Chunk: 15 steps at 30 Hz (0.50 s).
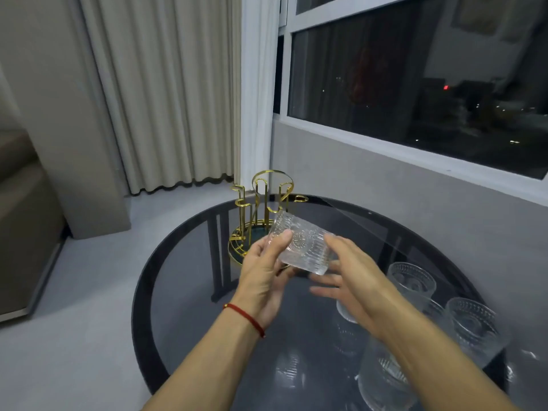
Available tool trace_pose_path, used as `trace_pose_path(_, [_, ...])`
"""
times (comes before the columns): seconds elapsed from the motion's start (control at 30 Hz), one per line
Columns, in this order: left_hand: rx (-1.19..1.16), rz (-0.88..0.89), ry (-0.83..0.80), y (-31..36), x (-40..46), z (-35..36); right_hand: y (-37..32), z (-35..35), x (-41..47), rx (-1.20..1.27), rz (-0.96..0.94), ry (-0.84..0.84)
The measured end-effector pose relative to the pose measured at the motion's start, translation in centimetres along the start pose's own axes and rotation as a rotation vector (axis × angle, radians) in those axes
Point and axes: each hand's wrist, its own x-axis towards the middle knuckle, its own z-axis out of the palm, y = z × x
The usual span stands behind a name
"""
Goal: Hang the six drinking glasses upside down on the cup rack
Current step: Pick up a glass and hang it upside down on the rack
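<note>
A clear ribbed drinking glass [302,247] lies tilted on its side in the air, held between both hands just in front of the gold wire cup rack [264,209]. My left hand [264,274] grips it with thumb on top and fingers underneath. My right hand [350,280] touches its right side with fingers spread. The rack stands bare on the far left part of the table, its hooks showing no glasses. Several more glasses stand on the table at the right, among them one [412,280] behind my right wrist and one [471,324] near the edge.
The round dark glass table [184,292] carries everything. A grey wall and a dark window [415,84] rise close behind on the right. Curtains [166,99] hang at the back left, and a sofa [23,218] sits at far left on the pale floor.
</note>
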Motion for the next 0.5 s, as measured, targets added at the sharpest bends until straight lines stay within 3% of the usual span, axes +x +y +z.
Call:
trace_pose_path(0.13, [0.136,0.021,-0.031,-0.5,2.0,-1.1,-0.3,-0.5,3.2,0.077,-0.065,0.019])
trace_pose_path(0.33, [1.361,0.341,0.056,-4.2,5.1,-8.5,-3.7,-4.4,8.6,-0.351,-0.338,0.383])
trace_pose_path(0.43, [1.696,0.291,-0.008,-6.0,6.7,-10.7,-6.5,-5.3,12.0,-0.336,-0.427,0.474])
trace_pose_path(0.5, [1.754,0.291,0.006,-6.6,7.3,-11.2,-8.3,-4.3,14.3,-0.296,-0.472,0.442])
